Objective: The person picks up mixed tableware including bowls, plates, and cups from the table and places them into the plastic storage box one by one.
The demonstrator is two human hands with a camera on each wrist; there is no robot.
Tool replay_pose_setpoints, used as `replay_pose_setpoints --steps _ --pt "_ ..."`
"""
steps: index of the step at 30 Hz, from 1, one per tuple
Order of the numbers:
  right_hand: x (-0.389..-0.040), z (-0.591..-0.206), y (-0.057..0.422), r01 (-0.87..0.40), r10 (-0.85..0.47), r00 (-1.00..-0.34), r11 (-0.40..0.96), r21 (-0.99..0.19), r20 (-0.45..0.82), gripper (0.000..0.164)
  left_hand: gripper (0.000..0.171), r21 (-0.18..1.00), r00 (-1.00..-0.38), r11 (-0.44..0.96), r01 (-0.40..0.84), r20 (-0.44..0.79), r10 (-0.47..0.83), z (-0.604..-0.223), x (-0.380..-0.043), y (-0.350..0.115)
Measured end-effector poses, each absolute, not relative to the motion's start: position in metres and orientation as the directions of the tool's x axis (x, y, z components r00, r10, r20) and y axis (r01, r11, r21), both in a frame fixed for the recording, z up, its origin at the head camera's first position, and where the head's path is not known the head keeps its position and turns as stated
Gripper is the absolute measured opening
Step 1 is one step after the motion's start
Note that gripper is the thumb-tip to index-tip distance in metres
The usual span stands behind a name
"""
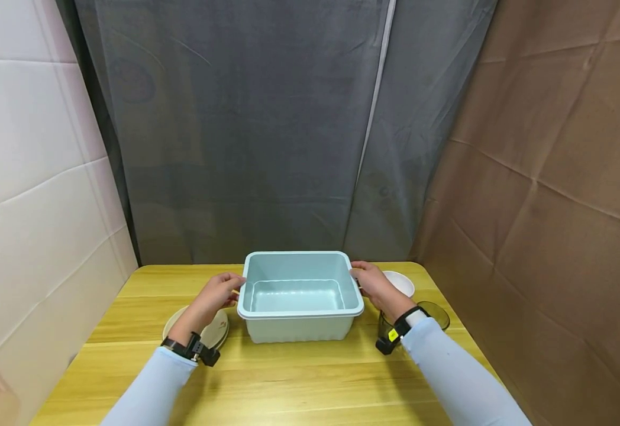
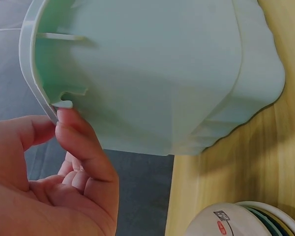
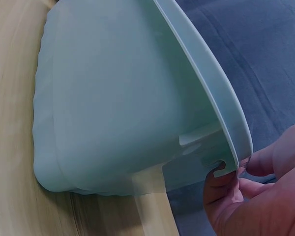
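A pale blue-green plastic basin (image 1: 304,328), rectangular with a rounded rim, stands upright near the middle of the table, and its inside looks bare. My left hand (image 1: 216,299) pinches the rim at the left side, thumb outside and index finger hooked beneath the lip, as the left wrist view shows on the basin wall (image 2: 152,69). On the opposite side my right hand (image 1: 376,287) pinches the rim, its fingertips tucked under the lip of the basin (image 3: 113,98) in the right wrist view.
Stacked plates (image 1: 216,331) sit beneath the left forearm. A white bowl (image 1: 399,283) and a dark transparent dish (image 1: 438,315) lie by the right wrist. Behind the wooden table (image 1: 288,384) hangs a grey curtain (image 1: 246,148); cloth walls flank both sides.
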State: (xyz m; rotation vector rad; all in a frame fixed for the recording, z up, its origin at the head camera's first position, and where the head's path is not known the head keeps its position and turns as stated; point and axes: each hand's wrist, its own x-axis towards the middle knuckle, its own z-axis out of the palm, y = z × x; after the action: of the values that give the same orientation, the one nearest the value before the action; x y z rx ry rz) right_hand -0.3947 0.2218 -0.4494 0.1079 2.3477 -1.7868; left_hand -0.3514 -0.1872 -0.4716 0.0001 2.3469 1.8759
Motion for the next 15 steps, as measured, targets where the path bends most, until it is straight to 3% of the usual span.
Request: replay_pose_setpoints --steps 15 --pt "-0.3902 -0.4439 0.2188 0.148 -0.059 -0.982 0.349 -0.925 -0.18 0.056 0.041 0.948 -0.997 0.315 -0.039 -0.06 0.057 -0.4711 -0.3513 -0.1914"
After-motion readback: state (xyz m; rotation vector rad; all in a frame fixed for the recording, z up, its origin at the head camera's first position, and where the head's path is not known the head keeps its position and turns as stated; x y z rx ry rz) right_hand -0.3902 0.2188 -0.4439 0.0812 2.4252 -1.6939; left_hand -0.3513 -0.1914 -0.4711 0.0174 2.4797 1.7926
